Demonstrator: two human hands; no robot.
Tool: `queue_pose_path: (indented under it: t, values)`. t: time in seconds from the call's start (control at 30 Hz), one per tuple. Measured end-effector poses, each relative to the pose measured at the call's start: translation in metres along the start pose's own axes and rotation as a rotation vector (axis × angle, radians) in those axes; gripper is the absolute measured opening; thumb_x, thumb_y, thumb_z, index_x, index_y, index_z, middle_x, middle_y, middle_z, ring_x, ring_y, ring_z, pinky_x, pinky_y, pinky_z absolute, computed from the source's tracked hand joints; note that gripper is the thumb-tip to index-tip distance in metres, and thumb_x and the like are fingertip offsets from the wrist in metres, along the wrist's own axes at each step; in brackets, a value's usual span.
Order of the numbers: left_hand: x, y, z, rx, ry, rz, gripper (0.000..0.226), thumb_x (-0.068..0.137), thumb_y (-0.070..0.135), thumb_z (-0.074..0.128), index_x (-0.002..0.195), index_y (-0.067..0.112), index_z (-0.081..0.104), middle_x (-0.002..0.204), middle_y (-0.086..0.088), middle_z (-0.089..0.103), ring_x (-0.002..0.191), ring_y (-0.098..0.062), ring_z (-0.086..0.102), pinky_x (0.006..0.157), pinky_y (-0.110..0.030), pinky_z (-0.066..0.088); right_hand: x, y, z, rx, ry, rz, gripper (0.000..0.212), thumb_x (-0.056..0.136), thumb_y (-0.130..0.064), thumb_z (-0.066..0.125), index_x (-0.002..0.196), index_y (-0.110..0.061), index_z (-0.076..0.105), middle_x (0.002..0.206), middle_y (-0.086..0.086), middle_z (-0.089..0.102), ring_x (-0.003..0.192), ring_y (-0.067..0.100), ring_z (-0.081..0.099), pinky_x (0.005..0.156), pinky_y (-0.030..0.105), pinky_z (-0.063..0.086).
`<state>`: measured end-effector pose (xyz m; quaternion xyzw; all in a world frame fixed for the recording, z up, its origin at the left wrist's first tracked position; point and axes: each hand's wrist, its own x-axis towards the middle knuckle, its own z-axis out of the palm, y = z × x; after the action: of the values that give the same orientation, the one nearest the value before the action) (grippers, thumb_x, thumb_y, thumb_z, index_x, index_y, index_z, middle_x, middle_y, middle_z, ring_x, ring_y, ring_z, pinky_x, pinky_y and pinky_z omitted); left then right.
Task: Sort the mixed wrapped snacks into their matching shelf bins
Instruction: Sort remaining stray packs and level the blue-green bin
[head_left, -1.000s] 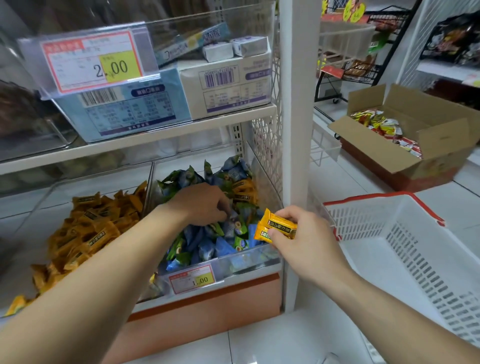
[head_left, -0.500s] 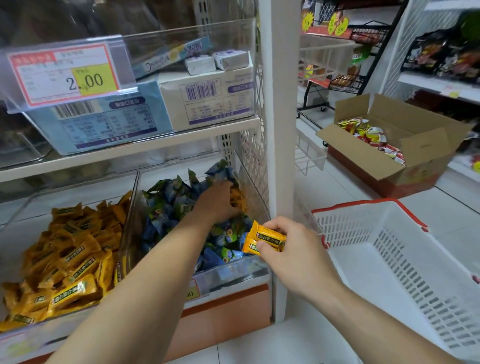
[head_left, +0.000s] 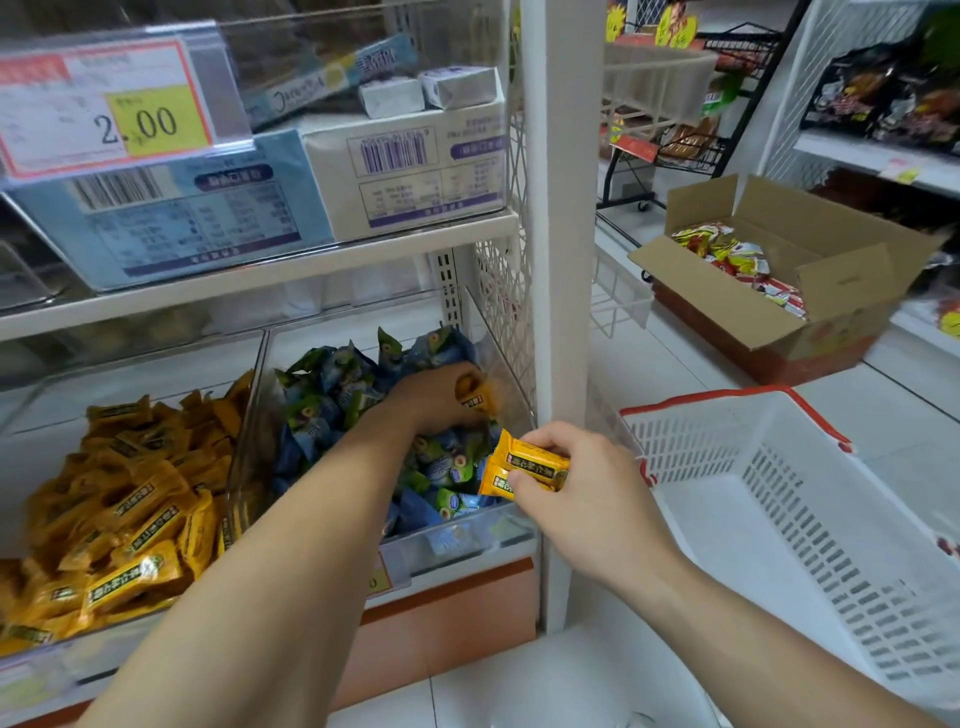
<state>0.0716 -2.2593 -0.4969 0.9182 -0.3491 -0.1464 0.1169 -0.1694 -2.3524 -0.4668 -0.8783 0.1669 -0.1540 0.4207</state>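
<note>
A shop is shown by a price tag (head_left: 104, 106) clipped to a shelf bin (head_left: 249, 415) of wrapped snacks, a shopping basket (head_left: 810, 519) and an opened stock carton (head_left: 779, 270).

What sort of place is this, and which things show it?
Probably a small grocery shop: a 2.00 price tag, a white shopping basket, an open cardboard box of snack packets.
</note>
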Motion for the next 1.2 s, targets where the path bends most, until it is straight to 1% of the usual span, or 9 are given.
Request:
queue_pose_path:
  t: [0.13, 0.3, 0.47, 0.6, 0.73, 0.83, 0.97, 1.03, 1.2]
  values:
    - [0.0, 0.006, 0.004, 0.089, -0.025, 0.004, 0.06, 0.079, 0.047, 0.072, 0.131, 0.03, 0.049, 0.129, 0.001, 0.059, 0.113, -0.023, 0.058, 0.093, -0.038, 0.048, 0.001, 0.0, -0.001, 0.003, 0.003, -0.005, 0.01, 0.085, -0.031, 0.071, 0.093, -0.033, 0.065, 0.08, -0.018, 0.067, 0.082, -0.001, 0.059, 0.057, 0.008, 0.04]
    - [-0.008, 0.007, 0.002, -0.034, 0.02, 0.053, 0.044, 0.079, 0.052, 0.076, 0.113, 0.031, 0.058, 0.114, 0.002, 0.062, 0.105, -0.023, 0.059, 0.086, -0.037, 0.05, 0.0, -0.003, -0.003, 0.026, -0.003, -0.006, 0.011, 0.085, -0.03, 0.072, 0.093, -0.033, 0.066, 0.079, -0.018, 0.067, 0.082, -0.011, 0.057, 0.057, 0.004, 0.041]
    - [-0.034, 0.006, -0.016, -0.422, 0.162, 0.09, 0.03, 0.078, 0.04, 0.082, 0.091, 0.022, 0.061, 0.085, 0.011, 0.062, 0.077, -0.002, 0.06, 0.069, -0.028, 0.042, -0.001, -0.005, -0.002, 0.049, 0.002, -0.001, 0.011, 0.085, -0.028, 0.072, 0.088, -0.034, 0.064, 0.075, -0.018, 0.066, 0.079, -0.011, 0.058, 0.056, 0.006, 0.042]
    - [-0.061, 0.005, -0.043, -0.723, 0.292, 0.06, 0.027, 0.082, 0.034, 0.08, 0.105, 0.024, 0.07, 0.098, 0.004, 0.074, 0.088, -0.007, 0.068, 0.079, -0.023, 0.051, 0.0, -0.012, 0.002, 0.208, -0.014, 0.054, 0.01, 0.086, -0.022, 0.071, 0.09, -0.029, 0.066, 0.073, -0.009, 0.073, 0.064, 0.004, 0.069, 0.061, 0.026, 0.056]
    - [-0.088, 0.001, -0.052, -0.919, 0.327, 0.037, 0.027, 0.083, 0.028, 0.079, 0.108, 0.024, 0.069, 0.089, 0.014, 0.074, 0.079, -0.001, 0.069, 0.063, -0.015, 0.05, 0.001, -0.026, 0.013, 0.462, -0.054, 0.07, 0.016, 0.088, -0.012, 0.07, 0.095, -0.026, 0.066, 0.076, -0.005, 0.074, 0.064, 0.012, 0.073, 0.057, 0.028, 0.057]
    - [-0.107, -0.003, -0.049, -0.997, 0.298, -0.002, 0.028, 0.085, 0.029, 0.077, 0.111, 0.024, 0.069, 0.099, 0.004, 0.075, 0.084, -0.01, 0.07, 0.064, -0.023, 0.053, 0.005, -0.038, 0.024, 0.544, -0.013, 0.069, 0.016, 0.089, -0.014, 0.069, 0.098, -0.027, 0.065, 0.081, -0.001, 0.074, 0.067, 0.017, 0.073, 0.063, 0.037, 0.061]
    - [-0.127, -0.008, -0.045, -1.209, 0.183, -0.069, 0.035, 0.086, 0.035, 0.074, 0.118, 0.024, 0.065, 0.112, -0.004, 0.073, 0.104, -0.023, 0.07, 0.085, -0.043, 0.058, 0.009, -0.058, 0.045, 0.449, 0.087, -0.033, 0.022, 0.09, -0.018, 0.067, 0.102, -0.035, 0.062, 0.107, -0.009, 0.06, 0.085, 0.024, 0.069, 0.08, 0.043, 0.058]
    - [-0.134, -0.01, -0.043, -1.332, 0.133, -0.09, 0.043, 0.086, 0.039, 0.074, 0.123, 0.019, 0.062, 0.117, -0.01, 0.071, 0.108, -0.029, 0.068, 0.091, -0.05, 0.056, 0.01, -0.066, 0.055, 0.408, 0.088, -0.066, 0.023, 0.09, -0.018, 0.067, 0.106, -0.032, 0.062, 0.109, -0.009, 0.055, 0.088, 0.024, 0.066, 0.083, 0.044, 0.056]
    - [-0.14, -0.013, -0.042, -1.48, 0.179, -0.171, 0.051, 0.08, 0.044, 0.077, 0.121, 0.016, 0.065, 0.114, -0.012, 0.072, 0.106, -0.031, 0.069, 0.09, -0.049, 0.056, 0.019, -0.065, 0.064, 0.345, -0.003, -0.002, 0.02, 0.09, -0.019, 0.067, 0.104, -0.032, 0.062, 0.1, 0.0, 0.068, 0.088, 0.022, 0.068, 0.083, 0.043, 0.056]
